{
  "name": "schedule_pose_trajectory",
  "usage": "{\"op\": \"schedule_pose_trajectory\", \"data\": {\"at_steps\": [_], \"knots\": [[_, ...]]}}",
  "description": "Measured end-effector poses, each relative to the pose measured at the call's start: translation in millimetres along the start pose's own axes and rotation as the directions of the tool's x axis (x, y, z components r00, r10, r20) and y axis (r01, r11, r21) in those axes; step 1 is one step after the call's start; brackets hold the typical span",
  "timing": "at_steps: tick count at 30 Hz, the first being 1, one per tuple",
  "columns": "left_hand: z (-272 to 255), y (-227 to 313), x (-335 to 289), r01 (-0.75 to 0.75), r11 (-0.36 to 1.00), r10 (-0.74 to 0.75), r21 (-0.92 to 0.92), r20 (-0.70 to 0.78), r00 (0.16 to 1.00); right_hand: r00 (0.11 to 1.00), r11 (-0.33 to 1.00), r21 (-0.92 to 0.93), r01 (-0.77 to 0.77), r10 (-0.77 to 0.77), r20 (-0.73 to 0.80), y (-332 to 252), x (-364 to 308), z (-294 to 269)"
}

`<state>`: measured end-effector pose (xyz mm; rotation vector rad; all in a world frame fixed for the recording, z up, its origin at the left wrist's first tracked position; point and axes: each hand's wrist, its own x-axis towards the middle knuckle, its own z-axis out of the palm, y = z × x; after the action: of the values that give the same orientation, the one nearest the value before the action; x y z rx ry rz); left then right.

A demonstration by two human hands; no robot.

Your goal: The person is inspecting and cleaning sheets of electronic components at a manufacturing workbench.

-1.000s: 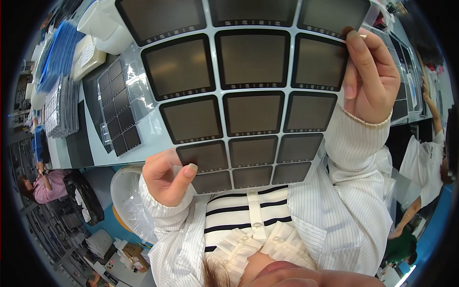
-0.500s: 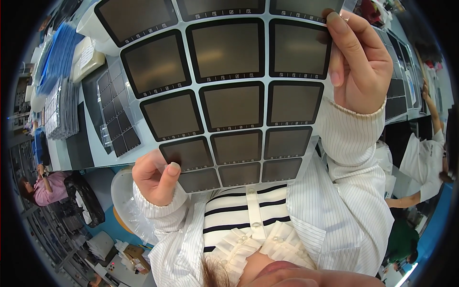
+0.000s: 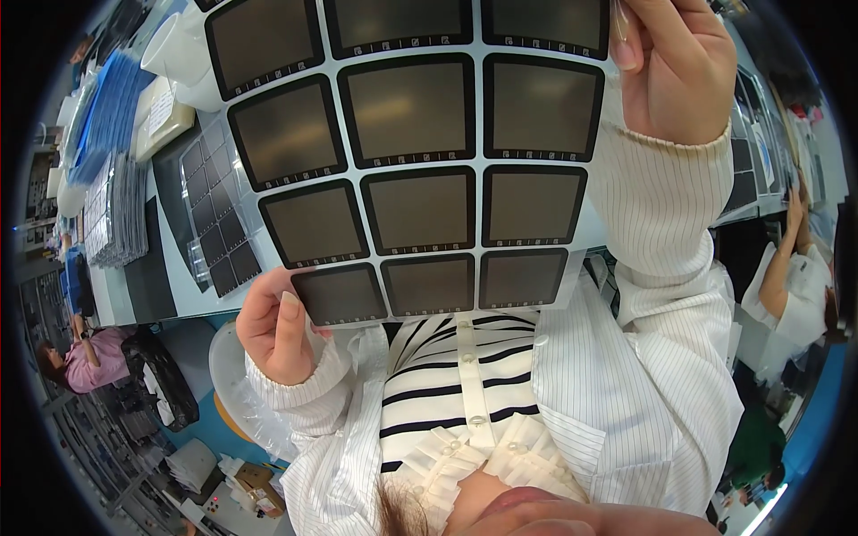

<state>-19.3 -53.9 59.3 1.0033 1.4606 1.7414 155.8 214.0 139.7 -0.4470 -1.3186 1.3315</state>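
A large sheet of film (image 3: 476, 107) with rows of dark, black-bordered rectangular panels is held up in front of my chest, tilted. My right hand (image 3: 675, 67) pinches its right edge high up; some fingertips are cut off at the top of the view. At the sheet's lower left corner is my left hand (image 3: 281, 330), curled round the edge. Its thumb lies beside the corner, and the other fingers are partly hidden behind the film. The far end of the sheet runs out of view.
On the table at left lie a similar panelled sheet (image 3: 214, 196), a stack of clear-wrapped sheets (image 3: 118, 210), a blue stack (image 3: 107, 116) and a white cup-like container (image 3: 170, 49). A white bin (image 3: 234, 375) stands below the table edge. Co-workers sit at far left (image 3: 94, 357) and far right (image 3: 791, 286).
The sheet has moved up and tilted, its lower edge now higher and fewer rows showing there. My right hand has risen with it. My left thumb has slid off the film's front to its edge.
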Motion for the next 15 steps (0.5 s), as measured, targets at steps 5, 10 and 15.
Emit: {"op": "schedule_pose_trajectory", "data": {"at_steps": [5,10,15], "knots": [[-1.1,-3.6,-2.1,-0.055,0.998,0.056,0.042,-0.010,0.998,1.000,1.000,-0.021,0.003,-0.003,0.004,-0.7,0.6,0.4],[3.8,-1.1,-1.9,-0.027,0.997,0.028,0.071,-0.004,1.000,1.000,1.000,-0.016,-0.020,0.020,-0.008,2.1,0.5,-6.9],[10.8,2.1,-1.6,0.007,0.997,-0.007,0.080,-0.003,1.000,1.000,1.000,0.004,0.004,-0.004,-0.003,1.6,1.6,-12.0]]}}
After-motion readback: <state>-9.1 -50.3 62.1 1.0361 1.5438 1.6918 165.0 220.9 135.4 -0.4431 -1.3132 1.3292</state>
